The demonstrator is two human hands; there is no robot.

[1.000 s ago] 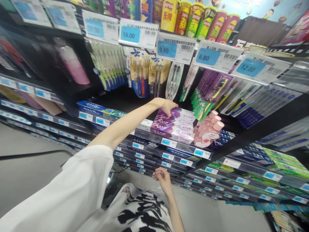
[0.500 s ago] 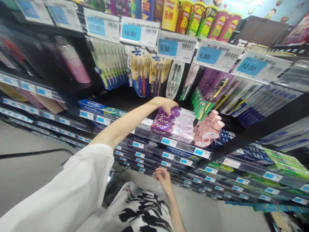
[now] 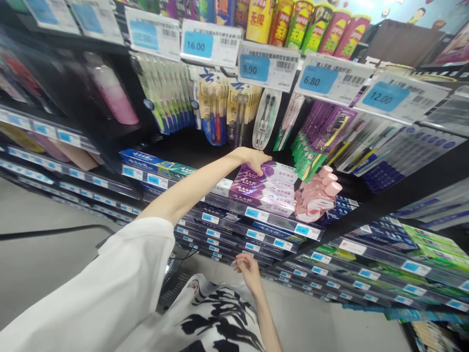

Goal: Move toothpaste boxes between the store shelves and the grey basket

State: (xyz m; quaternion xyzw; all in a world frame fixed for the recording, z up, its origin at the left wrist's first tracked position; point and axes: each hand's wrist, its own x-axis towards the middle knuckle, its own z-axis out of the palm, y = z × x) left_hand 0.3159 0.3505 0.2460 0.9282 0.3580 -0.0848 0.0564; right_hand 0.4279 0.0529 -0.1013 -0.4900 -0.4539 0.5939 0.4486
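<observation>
My left hand (image 3: 258, 160) reaches across to a stack of purple and white toothpaste boxes (image 3: 266, 188) on the shelf. Its thumb lies against the front of the upper boxes and its fingers go over the back, partly hidden; the hand is closed on a toothpaste box at the top. Lower down, my right hand (image 3: 247, 268) hangs in front of my body with loosely bent fingers and nothing visible in it. Pink pump-topped bottles (image 3: 317, 198) stand just right of the stack. Blue and green toothpaste boxes (image 3: 161, 164) lie to its left.
Packaged toothbrushes (image 3: 212, 110) hang above and behind the stack, under large price tags (image 3: 269, 66). Snack canisters (image 3: 300, 27) stand on top. Further shelf tiers with price labels (image 3: 256, 234) run below. A pink bottle (image 3: 113, 95) is on the left shelf.
My left hand stays on the toothpaste stack, its thumb shifted very slightly right and down. The right hand keeps its place, and the view has moved only a little.
</observation>
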